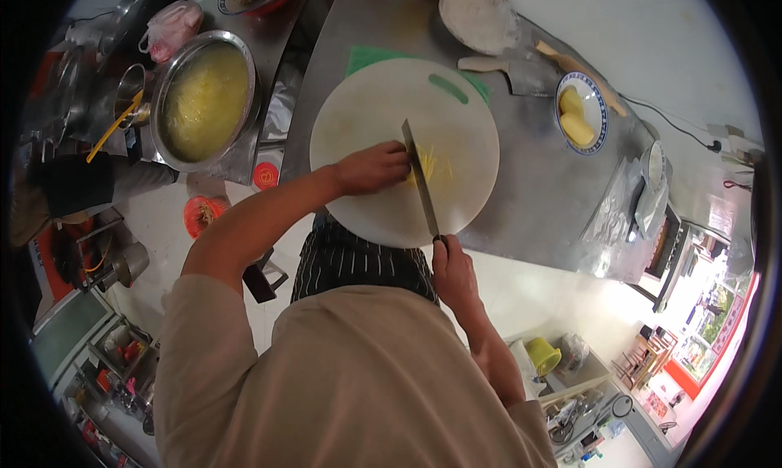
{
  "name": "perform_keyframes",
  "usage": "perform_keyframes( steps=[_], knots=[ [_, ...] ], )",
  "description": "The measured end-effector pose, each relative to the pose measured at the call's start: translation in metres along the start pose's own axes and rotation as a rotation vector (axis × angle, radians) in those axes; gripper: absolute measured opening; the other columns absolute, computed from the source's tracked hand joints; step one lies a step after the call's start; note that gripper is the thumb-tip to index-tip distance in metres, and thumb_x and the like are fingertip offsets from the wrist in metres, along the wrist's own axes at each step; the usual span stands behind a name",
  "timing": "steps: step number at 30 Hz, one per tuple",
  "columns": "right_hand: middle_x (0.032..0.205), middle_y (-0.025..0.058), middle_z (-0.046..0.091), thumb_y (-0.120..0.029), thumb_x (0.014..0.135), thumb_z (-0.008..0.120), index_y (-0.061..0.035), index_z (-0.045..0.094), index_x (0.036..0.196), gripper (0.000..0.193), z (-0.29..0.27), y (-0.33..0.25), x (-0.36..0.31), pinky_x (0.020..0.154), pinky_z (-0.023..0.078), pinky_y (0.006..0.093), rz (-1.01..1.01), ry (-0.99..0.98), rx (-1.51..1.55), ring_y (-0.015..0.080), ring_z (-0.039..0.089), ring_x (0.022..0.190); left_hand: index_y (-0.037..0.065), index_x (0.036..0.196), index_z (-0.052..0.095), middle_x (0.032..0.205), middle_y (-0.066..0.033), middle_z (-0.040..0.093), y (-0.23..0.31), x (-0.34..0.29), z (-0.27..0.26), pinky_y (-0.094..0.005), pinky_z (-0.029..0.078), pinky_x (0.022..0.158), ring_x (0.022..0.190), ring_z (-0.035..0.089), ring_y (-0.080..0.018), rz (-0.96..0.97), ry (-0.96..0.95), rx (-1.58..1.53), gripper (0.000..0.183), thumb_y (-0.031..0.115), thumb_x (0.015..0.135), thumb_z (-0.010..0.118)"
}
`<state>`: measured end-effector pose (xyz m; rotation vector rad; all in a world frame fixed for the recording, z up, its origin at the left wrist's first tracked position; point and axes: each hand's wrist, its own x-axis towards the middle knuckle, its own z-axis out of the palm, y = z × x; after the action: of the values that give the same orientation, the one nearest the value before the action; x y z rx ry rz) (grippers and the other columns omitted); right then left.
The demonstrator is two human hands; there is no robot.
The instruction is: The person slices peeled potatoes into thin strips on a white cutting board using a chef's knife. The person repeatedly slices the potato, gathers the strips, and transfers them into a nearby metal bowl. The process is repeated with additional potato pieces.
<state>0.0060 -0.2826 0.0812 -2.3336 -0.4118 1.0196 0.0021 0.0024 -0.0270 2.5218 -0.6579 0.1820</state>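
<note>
A round white cutting board [350, 114] lies on the metal table, with thin pale-yellow shreds [440, 168], perhaps potato, near its middle. My right hand [454, 272] grips the dark handle of a kitchen knife [423, 183] at the board's near edge. The blade stands on edge across the board, pointing away from me. Just left of it, my left hand [376, 168] presses down with curled fingers, knuckles close to the blade. Whatever lies under those fingers is hidden. Some shreds show on both sides of the blade.
Right of the board lie a wooden-handled cleaver [528, 78], a bowl [601, 134] with peeled potatoes [575, 119], a rolling pin [599, 87] and a floury round plate [476, 16]. Green cloth [371, 58] sticks out beneath the board. Leftward, a large metal basin [156, 114] holds yellow contents.
</note>
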Motion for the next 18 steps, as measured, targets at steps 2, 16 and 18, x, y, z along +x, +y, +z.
perform_keyframes(
  steps=[2,16,18],
  knots=[
    [0.094,0.0346,0.066,-0.031,0.106,0.047,-0.0037,0.05,0.114,0.029,-0.001,0.004,-0.003,0.076,0.047,0.0609,0.02,0.005,0.024,0.0565,0.06,0.093,0.005,0.099,0.067,0.114,-0.0098,0.063,0.0,0.001,0.002,-0.0386,0.047,0.102,0.118,0.056,-0.0302,0.004,0.0,-0.008,0.016,0.014,0.087,0.062],
    [0.094,0.0338,0.066,-0.03,0.105,0.049,-0.0019,0.05,0.112,0.029,0.008,0.026,-0.002,0.076,0.047,0.0612,-0.072,0.046,0.072,0.0571,0.059,0.092,0.008,0.126,0.065,0.132,-0.01,0.057,0.027,0.004,-0.042,-0.0388,0.053,0.094,0.11,0.056,-0.0313,-0.318,-0.346,-0.034,0.042,0.002,0.085,0.059],
    [0.094,0.0336,0.066,-0.03,0.105,0.05,-0.0014,0.05,0.113,0.029,0.009,0.026,0.0,0.076,0.047,0.0609,-0.099,0.037,0.075,0.057,0.059,0.093,0.008,0.129,0.063,0.135,-0.0099,0.054,0.026,0.009,-0.045,-0.0388,0.054,0.094,0.108,0.056,-0.0326,-0.294,-0.371,-0.024,0.046,0.0,0.084,0.058]
  ],
)
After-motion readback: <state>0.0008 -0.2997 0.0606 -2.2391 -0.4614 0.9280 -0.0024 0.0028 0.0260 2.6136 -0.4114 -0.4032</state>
